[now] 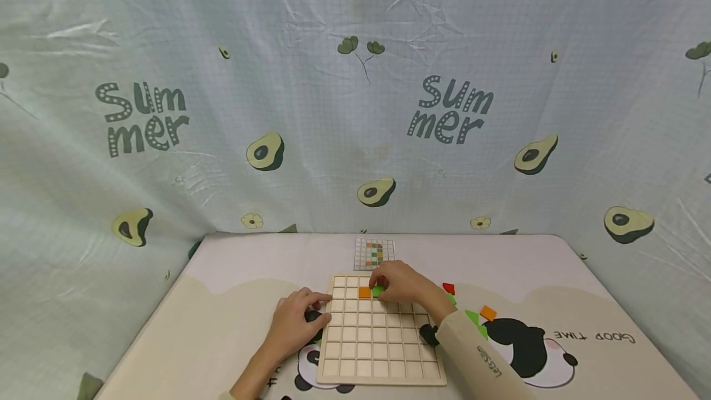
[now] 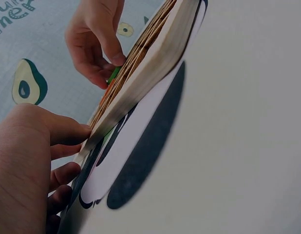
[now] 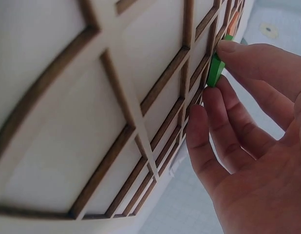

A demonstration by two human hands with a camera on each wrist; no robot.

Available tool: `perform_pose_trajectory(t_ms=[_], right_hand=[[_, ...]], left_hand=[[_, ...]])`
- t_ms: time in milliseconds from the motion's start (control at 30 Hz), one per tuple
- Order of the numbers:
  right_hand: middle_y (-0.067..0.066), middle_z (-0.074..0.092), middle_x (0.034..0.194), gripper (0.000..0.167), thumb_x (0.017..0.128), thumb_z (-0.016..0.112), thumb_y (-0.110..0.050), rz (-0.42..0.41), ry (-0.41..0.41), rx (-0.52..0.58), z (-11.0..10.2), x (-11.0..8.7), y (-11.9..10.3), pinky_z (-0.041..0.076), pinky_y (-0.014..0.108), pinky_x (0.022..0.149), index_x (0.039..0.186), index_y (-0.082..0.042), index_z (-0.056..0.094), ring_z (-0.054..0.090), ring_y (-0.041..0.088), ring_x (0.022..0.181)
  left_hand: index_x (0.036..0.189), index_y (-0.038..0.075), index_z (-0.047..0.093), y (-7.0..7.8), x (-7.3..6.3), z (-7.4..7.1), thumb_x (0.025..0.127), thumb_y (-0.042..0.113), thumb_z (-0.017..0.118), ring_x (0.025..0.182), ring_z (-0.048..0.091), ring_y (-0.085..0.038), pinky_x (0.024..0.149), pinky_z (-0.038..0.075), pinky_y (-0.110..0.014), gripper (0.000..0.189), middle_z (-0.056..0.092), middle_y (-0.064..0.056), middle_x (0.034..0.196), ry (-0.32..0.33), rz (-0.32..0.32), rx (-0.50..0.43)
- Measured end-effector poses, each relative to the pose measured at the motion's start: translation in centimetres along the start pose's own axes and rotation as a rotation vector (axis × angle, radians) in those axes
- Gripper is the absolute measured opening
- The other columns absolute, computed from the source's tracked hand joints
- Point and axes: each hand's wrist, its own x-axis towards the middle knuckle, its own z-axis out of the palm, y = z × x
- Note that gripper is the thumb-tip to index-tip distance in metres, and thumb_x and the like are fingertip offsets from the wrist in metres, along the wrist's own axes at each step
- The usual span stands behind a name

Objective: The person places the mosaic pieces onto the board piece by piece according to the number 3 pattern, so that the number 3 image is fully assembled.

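A wooden grid board [image 1: 355, 379] lies on the table, with an orange square tile [image 1: 364, 292] in one of its upper cells. Just right of that tile, my right hand [image 1: 399, 283] pinches a green tile [image 3: 215, 70] between thumb and fingers, at the board's surface. A bit of green also shows beyond the thumb in the right wrist view; I cannot tell whether it is the same tile. My left hand [image 1: 294, 321] rests at the board's left edge, its thumb and index finger extended and touching the rim.
Behind the board lies a pattern card [image 1: 361, 254] with coloured squares. Right of the board are a red piece [image 1: 449, 288], an orange tile [image 1: 488, 313] and several green pieces [image 1: 472, 317], partly behind the right sleeve. A patterned curtain [image 1: 322, 97] hangs at the table's back.
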Motion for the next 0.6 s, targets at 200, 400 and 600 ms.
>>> perform_pose_trajectory(t_ms=[200,400,600], right_hand=[[-0.006,0.063,0.090,0.016,0.085,0.079,-0.008,0.011,-0.008,0.003,0.02,0.01,-0.11,0.047,0.029,0.076,0.100,-0.015,0.078,0.053,0.010,0.081],[-0.006,0.064,0.090,0.016,0.085,0.079,-0.009,0.011,-0.013,-0.007,-0.13,0.06,-0.23,0.048,0.029,0.077,0.101,-0.014,0.078,0.054,0.010,0.081],[-0.005,0.066,0.091,0.017,0.085,0.081,-0.008,0.003,-0.018,-0.004,-0.18,0.01,-0.15,0.049,0.029,0.078,0.101,-0.013,0.078,0.055,0.009,0.082]], left_hand=[[0.107,0.025,0.079,0.04,-0.03,-0.03,0.082,0.030,0.081,0.077,0.052,-0.003,0.073,0.034,-0.031,0.025,0.060,0.014,0.081,-0.002,-0.005,-0.004],[0.107,0.025,0.079,0.01,-0.01,-0.02,0.082,0.030,0.081,0.077,0.052,-0.002,0.074,0.035,-0.031,0.025,0.059,0.014,0.081,0.000,-0.006,0.001],[0.108,0.025,0.079,-0.04,0.06,0.04,0.083,0.029,0.081,0.078,0.052,-0.002,0.075,0.035,-0.031,0.025,0.059,0.014,0.081,-0.002,-0.004,0.001]])
